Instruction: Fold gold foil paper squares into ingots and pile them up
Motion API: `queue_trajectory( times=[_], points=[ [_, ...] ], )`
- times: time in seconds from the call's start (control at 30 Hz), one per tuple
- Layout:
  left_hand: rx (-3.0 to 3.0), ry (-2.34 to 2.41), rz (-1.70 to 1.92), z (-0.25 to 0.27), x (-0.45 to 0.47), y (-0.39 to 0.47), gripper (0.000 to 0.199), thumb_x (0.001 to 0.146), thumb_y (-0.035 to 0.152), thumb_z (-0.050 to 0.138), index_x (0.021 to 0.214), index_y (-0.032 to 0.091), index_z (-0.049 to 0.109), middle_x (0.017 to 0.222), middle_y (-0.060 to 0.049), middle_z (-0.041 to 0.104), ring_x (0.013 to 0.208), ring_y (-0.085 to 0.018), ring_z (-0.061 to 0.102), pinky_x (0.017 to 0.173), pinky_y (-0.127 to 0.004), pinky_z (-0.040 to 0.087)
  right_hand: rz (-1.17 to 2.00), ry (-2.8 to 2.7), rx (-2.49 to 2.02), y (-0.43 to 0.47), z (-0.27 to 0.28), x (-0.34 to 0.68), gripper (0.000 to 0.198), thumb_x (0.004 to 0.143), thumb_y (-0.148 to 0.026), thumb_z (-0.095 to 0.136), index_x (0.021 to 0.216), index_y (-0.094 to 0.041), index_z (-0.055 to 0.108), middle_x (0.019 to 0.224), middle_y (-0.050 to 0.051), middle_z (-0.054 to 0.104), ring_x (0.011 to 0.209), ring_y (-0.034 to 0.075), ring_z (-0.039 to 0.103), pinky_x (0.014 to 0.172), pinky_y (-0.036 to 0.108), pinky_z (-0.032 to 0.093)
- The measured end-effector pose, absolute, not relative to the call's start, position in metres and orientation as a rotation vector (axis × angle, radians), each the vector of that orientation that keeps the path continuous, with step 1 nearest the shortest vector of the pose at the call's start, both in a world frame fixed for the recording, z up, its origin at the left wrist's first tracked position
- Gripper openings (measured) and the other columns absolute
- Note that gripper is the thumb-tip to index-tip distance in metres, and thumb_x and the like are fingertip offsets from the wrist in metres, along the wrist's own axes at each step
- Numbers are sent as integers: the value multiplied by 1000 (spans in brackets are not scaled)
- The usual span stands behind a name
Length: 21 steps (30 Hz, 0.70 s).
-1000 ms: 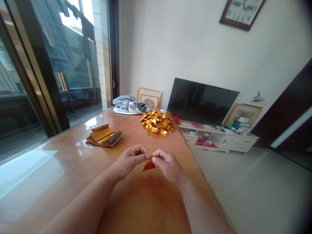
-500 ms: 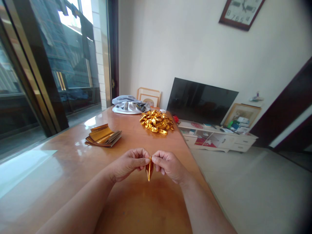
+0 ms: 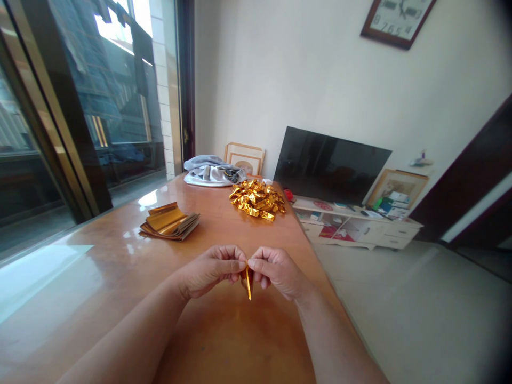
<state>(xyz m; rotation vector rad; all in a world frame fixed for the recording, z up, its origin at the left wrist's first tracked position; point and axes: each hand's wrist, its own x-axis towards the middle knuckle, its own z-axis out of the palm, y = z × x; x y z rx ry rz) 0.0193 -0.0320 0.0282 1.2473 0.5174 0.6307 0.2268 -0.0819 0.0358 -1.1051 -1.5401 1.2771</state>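
A folded piece of gold foil paper (image 3: 249, 284) hangs edge-on between my two hands, above the wooden table (image 3: 224, 336). My left hand (image 3: 218, 269) pinches its upper end between thumb and fingers. From the other side, my right hand (image 3: 276, 269) pinches the same upper end, the two thumb tips almost touching. Beyond my left hand lies a stack of gold foil paper sheets (image 3: 170, 221), slightly fanned. Farther off, near the table's right edge, is a heap of folded gold foil pieces (image 3: 258, 200).
Bundled grey-blue cloth (image 3: 212, 172) lies at the table's far end, with picture frames (image 3: 245, 156) behind it. To the right, past the table edge, a television (image 3: 332, 165) stands on a low white cabinet (image 3: 368, 232). A glass sliding door (image 3: 116, 106) is at left.
The lower tip of the folded foil paper has swung slightly to the right, and it looks narrower. Both hands keep their pinch in nearly the same place.
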Motion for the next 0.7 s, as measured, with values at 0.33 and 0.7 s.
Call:
queue_trajectory(
  times=[0.33,0.7],
  points=[
    [1242,522,607,28,19,-32,23,78,33,80,85,14,70,72,-3,65,63,-10,53,62,-22,39,1349,-1476,-1113,-81,35,226,21,83,-37,66,82,-17,60,65,-2,66,48,8,54,48,19,40],
    [1324,545,639,25,20,-30,18,82,30,74,86,13,68,73,-2,64,66,-10,51,65,-23,38,1301,-1481,-1127,-82,36,224,18,83,-35,65,81,-17,60,64,-2,64,49,8,53,48,20,39]
  ],
)
